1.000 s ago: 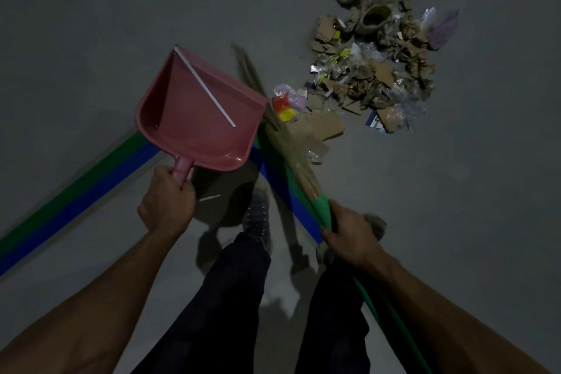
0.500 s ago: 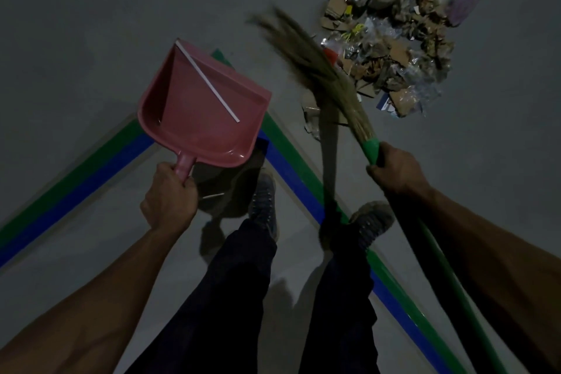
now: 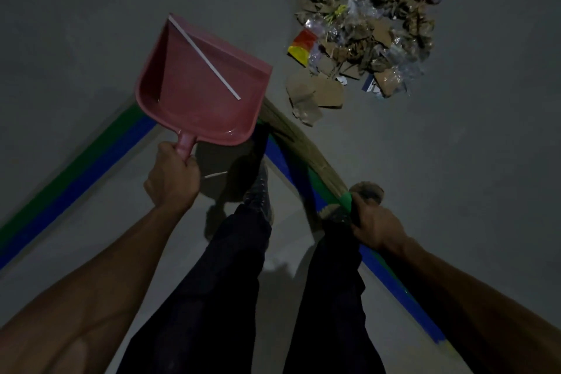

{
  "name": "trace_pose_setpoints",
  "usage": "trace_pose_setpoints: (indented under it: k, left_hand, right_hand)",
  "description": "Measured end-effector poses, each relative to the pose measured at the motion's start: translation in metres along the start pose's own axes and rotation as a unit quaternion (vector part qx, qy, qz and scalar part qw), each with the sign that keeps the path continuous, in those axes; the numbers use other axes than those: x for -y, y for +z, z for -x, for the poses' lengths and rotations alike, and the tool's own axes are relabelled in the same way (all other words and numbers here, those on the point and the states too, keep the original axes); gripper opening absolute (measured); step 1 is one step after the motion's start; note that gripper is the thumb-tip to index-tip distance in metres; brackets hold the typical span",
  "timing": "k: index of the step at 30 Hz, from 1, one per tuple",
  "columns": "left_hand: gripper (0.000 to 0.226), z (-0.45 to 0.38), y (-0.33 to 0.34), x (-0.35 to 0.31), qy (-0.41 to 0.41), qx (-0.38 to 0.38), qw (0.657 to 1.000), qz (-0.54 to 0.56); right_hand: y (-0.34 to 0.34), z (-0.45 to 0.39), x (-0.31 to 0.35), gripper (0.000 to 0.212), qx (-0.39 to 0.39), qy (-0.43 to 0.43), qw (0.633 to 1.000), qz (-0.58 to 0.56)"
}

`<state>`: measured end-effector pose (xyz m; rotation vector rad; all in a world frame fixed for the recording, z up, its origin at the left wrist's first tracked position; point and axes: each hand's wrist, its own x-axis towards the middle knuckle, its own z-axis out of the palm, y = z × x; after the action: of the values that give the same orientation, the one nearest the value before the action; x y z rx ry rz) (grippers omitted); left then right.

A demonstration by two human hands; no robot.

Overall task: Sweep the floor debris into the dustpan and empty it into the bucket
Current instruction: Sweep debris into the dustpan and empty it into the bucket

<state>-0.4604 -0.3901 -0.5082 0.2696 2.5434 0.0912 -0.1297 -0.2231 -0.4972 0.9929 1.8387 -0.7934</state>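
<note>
The debris pile lies on the floor beyond the dustpan, not yet collected. The broom has swung back from the pile. Left hand grips the dustpan handle, right hand the broom.

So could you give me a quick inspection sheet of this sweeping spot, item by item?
Surface: grey floor crossed by green and blue tape lines.
Job's things: pink dustpan holding one white stick; broom; no bucket seen.
Clutter: debris pile of cardboard scraps and wrappers, unswept.
Grippers: left hand grips the dustpan handle; right hand grips the broom.
Cables: nothing seen.
Surroundings: dim light; the person's dark trousers and shoes.
</note>
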Motion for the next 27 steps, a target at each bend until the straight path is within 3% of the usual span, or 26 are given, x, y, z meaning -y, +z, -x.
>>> trace_pose_setpoints:
  k: [5, 11, 27]
  left_hand:
    - [0.025, -0.006, 0.01, -0.007, 0.02, 0.0, 1.0, -0.006]
    - [0.025, -0.011, 0.017, -0.013, 0.033, -0.001, 0.999, -0.017]
    - [0.019, -0.014, 0.012, -0.019, 0.05, 0.017, 0.998, -0.019]
  right_hand:
    - [-0.035, -0.038, -0.042, 0.049, -0.066, 0.068, 0.995, -0.008]
    - [-0.087, -0.077, -0.056, 0.033, -0.131, 0.075, 0.988, 0.03]
    - [-0.094, -0.048, -0.016, 0.051, -0.231, 0.015, 0.965, -0.12]
